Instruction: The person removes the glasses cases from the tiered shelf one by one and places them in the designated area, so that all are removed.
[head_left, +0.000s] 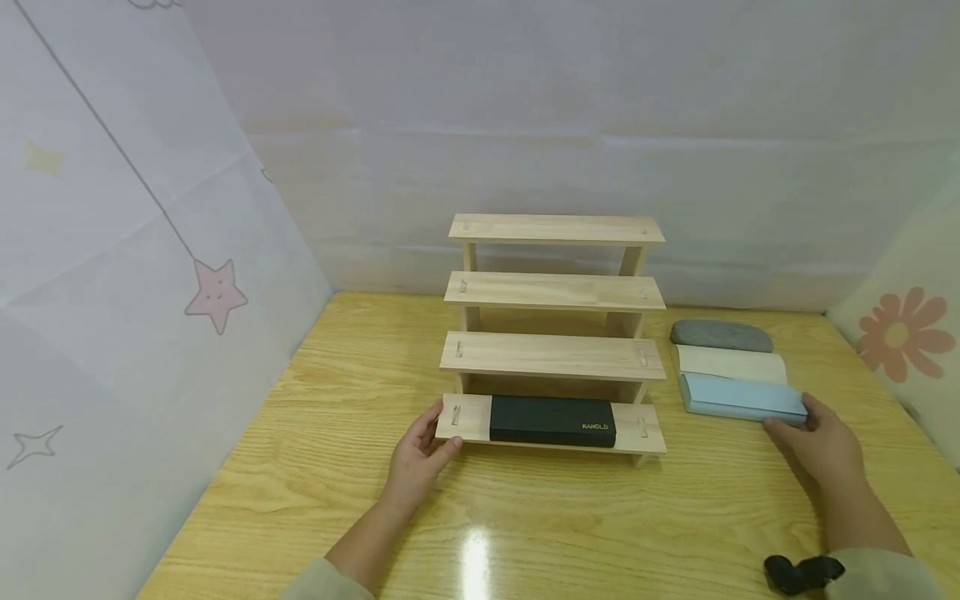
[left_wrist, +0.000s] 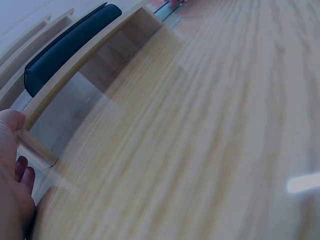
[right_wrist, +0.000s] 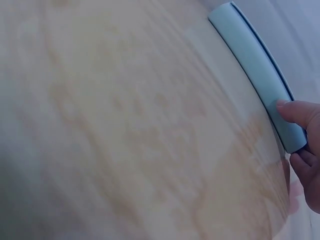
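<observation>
At three o'clock on the bench, the right hand pinches the light, stiff, smooth blue case by its end, while the left hand grips the rack.

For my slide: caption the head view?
Right hand grips light-blue case; left hand holds stepped wooden shelf.

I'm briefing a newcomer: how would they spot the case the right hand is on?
Start at the stepped wooden shelf; three cases lie right of it. The pale blue oblong case is nearest, under the right hand, before a cream case and a grey case.
</observation>
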